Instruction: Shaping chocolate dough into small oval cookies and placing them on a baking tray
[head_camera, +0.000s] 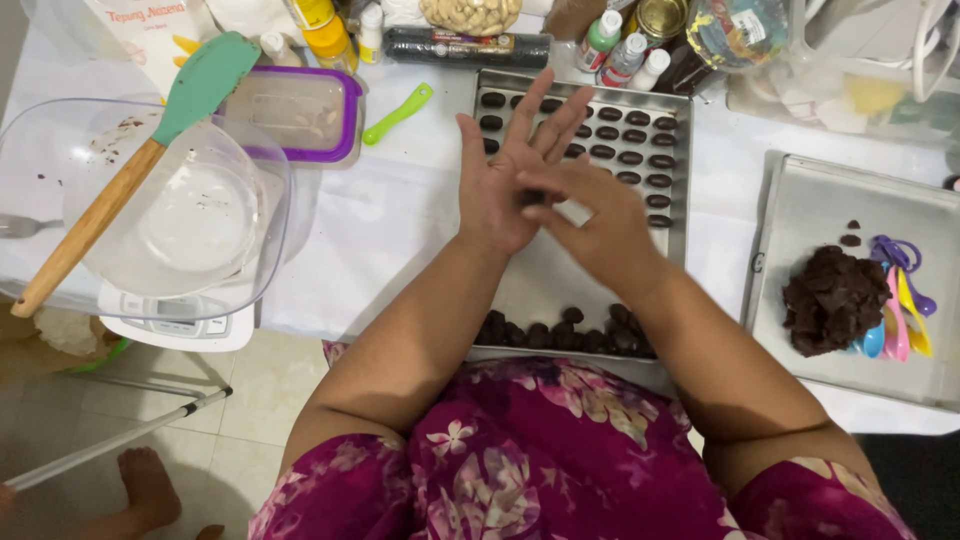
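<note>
My left hand (505, 170) is held palm up with fingers spread over a steel baking tray (575, 275). My right hand (590, 215) lies across it, pressing a small piece of dark dough (535, 197) between the two palms; most of the piece is hidden. Rows of small oval dough pieces (630, 150) fill the far part of the tray, and a heap of dark pieces (570, 330) sits at its near edge.
A second steel tray (830, 200) on the right holds a lump of dark dough (832, 298) and coloured measuring spoons (900, 310). Left are a clear bowl (150, 200) on a scale, a wooden-handled green spatula (130, 160), a purple-rimmed container (300, 110), and bottles at the back.
</note>
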